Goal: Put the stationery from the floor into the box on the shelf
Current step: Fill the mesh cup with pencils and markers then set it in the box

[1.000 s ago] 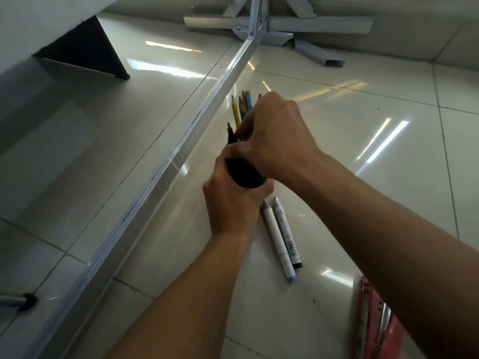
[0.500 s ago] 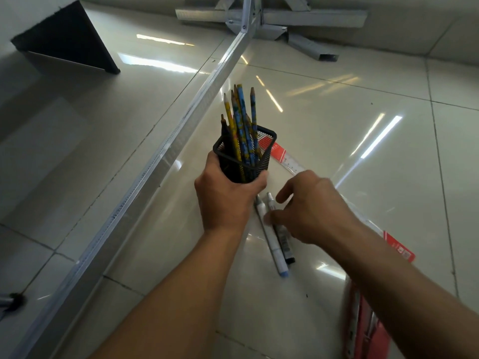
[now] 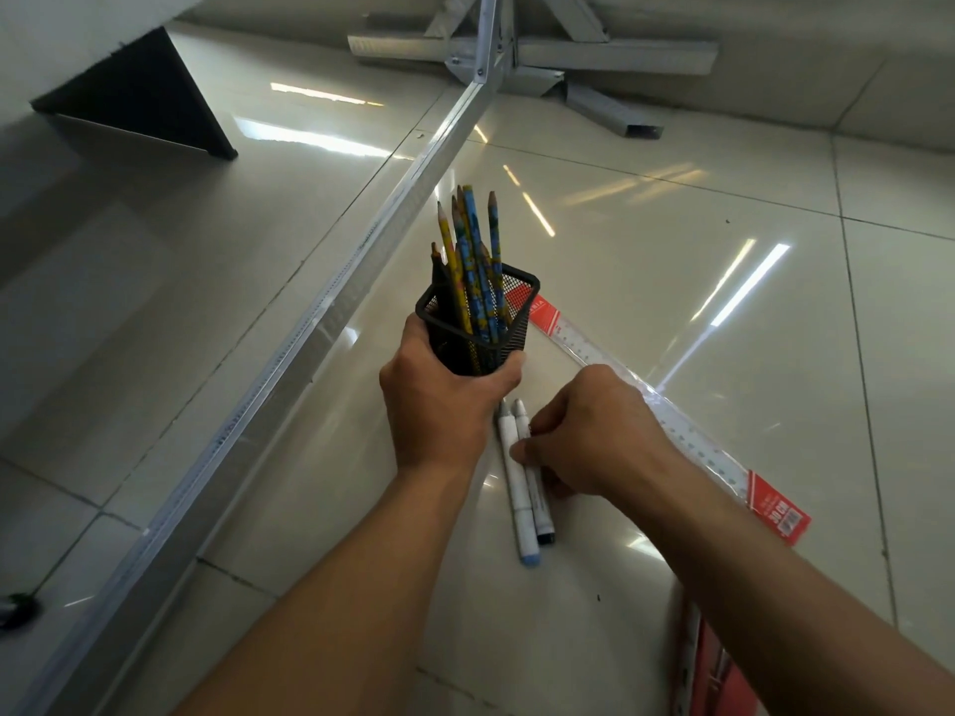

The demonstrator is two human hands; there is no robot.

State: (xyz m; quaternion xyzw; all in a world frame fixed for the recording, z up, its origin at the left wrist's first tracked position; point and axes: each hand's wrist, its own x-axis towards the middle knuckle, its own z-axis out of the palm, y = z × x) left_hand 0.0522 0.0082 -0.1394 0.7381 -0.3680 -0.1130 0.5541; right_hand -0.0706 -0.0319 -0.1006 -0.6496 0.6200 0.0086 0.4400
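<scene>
**Left hand gripping mesh pencil cup; right hand pinched on markers**

Left hand (image 3: 439, 405) is seen wrapped around the lower half of a black wire-mesh pencil cup (image 3: 480, 323), which is held tilted above the floor. The cup is square-rimmed and perforated, so that the contents show through its wall. A bundle of pencils (image 3: 473, 261) is carried in it, points up: round shafts, one yellow, the others printed blue and yellow, with bare sharpened wood at the tips.

The right hand (image 3: 594, 436) is lowered onto two markers (image 3: 524, 498) lying side by side and touching on the floor. Thumb and fingertips are closed narrowly on the marker barrels; whether either marker is lifted off the tile cannot be told. Both barrels are white and cylindrical; one is capped pale blue, the other black.

A flat transparent ruler (image 3: 687, 431) with red printed ends lies diagonally on the floor, its middle hidden under the right hand and its far end passing behind the cup. A red item (image 3: 718, 674) is partly covered by the right forearm at the lower edge; its kind cannot be made out.

The floor (image 3: 672, 261) is of glossy beige tile with thin grout lines and bright reflections. A perforated metal rail (image 3: 310, 323) runs diagonally just left of the cup.
</scene>
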